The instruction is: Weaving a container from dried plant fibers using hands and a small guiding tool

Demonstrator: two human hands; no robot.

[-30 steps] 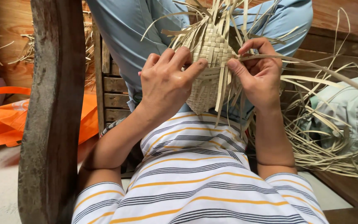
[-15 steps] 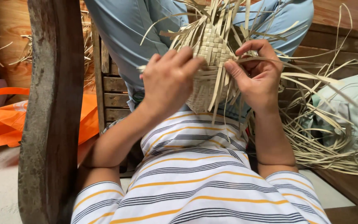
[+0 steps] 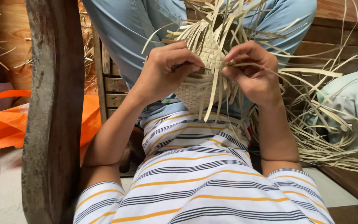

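Observation:
A half-woven basket of pale straw strips (image 3: 199,89) hangs in front of my chest, with loose strip ends sticking out above and below. My left hand (image 3: 164,72) curls over its left side, fingers closed on the weave and on a thin dark tool whose tip shows at the fingertips. My right hand (image 3: 251,74) pinches a long straw strip (image 3: 307,71) at the basket's right edge; the strip runs off to the right. Both hands meet near the top of the woven part.
A thick weathered wooden post (image 3: 52,112) stands upright at the left. An orange bag (image 3: 5,120) lies on the floor behind it. A tangled pile of loose straw strips (image 3: 332,132) and pale green cloth (image 3: 353,103) sit at the right. Light blue trousers (image 3: 133,33) show above.
My left hand has curled from a flat spread into a closed grip on the basket. The basket has shifted slightly left, and my right hand has moved closer to the left one.

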